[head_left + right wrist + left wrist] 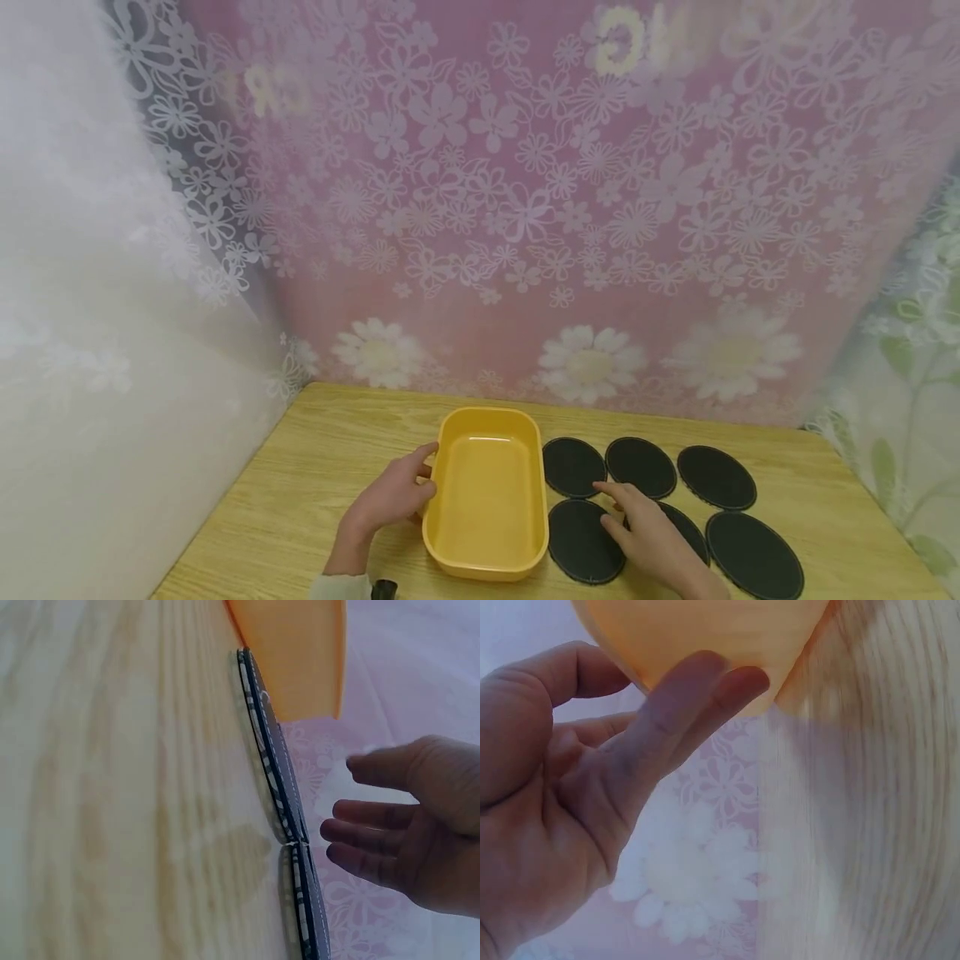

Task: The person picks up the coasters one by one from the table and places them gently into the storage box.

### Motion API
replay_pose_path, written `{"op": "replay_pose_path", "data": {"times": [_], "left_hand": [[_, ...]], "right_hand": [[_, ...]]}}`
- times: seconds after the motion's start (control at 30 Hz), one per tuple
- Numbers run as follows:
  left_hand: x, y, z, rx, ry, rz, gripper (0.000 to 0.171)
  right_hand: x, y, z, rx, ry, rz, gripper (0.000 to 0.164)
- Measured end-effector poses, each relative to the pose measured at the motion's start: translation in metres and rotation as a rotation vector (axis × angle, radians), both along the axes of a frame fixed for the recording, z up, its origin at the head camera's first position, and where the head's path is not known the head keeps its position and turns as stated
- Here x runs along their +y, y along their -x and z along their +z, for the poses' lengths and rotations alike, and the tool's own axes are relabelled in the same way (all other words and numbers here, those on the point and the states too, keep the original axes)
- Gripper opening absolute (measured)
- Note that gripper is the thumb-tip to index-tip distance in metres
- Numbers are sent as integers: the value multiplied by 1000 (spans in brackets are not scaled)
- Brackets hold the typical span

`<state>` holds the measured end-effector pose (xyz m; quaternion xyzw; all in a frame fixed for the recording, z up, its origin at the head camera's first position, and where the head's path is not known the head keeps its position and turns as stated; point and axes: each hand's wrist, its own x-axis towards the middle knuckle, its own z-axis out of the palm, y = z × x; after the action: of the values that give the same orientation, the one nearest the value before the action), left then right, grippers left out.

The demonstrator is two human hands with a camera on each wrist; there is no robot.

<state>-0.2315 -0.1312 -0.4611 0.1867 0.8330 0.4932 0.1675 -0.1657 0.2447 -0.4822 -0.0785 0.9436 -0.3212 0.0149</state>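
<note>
A yellow rectangular tray (pixel 491 500) with rounded corners and raised walls stands on the table. My left hand (pixel 401 492) is at its left side, with fingertips against the outer wall. In the left wrist view the fingers (pixel 675 697) reach across the yellow wall without wrapping round it. To the tray's right, flat black round coasters (pixel 574 467) with stitched edges lie in two rows. Above the coasters hovers my right hand (pixel 645 529), its fingers loosely extended and holding nothing. It partly covers a front-row coaster (pixel 682 529). The right wrist view shows a gap between those fingertips and the coasters (pixel 270 757).
The wooden table (pixel 300 500) extends to the left of the tray. Behind it hangs a pink flowered cloth (pixel 480 292). A pale cloth (pixel 135 333) borders the left side, and a flowered cloth (pixel 915 400) the right. A small black object (pixel 384 589) shows at the left sleeve.
</note>
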Motion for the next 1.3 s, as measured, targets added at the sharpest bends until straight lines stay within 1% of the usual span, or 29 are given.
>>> {"op": "replay_pose_path", "data": {"times": [0.1, 0.2, 0.27, 0.37, 0.53, 0.7, 0.83, 0.93, 1.07, 1.3], "left_hand": [[4, 0, 1, 27, -1, 24, 69], [6, 1, 1, 63, 32, 47, 68], [7, 2, 1, 86, 55, 59, 66], [7, 2, 1, 106, 76, 74, 64], [7, 1, 0, 124, 90, 116, 63], [7, 0, 1, 136, 90, 141, 62], [7, 0, 1, 126, 88, 139, 62], [7, 1, 1, 100, 80, 135, 62], [7, 2, 1, 75, 71, 138, 62], [9, -3, -3, 111, 89, 200, 60]], "right_hand": [[1, 5, 0, 5, 26, 9, 43], [1, 10, -2, -11, 26, 18, 39], [-1, 13, -3, -34, 22, 5, 37], [-4, 17, -4, -68, -6, -26, 35], [-10, 21, -4, -106, -93, -35, 34], [-13, 21, -3, -120, -163, -41, 34], [-15, 19, -1, -129, -199, -43, 40], [-16, 17, -1, -133, -199, -50, 45], [-18, 17, -1, -138, -188, -69, 46], [-14, 22, -2, -197, -165, -72, 41]]}}
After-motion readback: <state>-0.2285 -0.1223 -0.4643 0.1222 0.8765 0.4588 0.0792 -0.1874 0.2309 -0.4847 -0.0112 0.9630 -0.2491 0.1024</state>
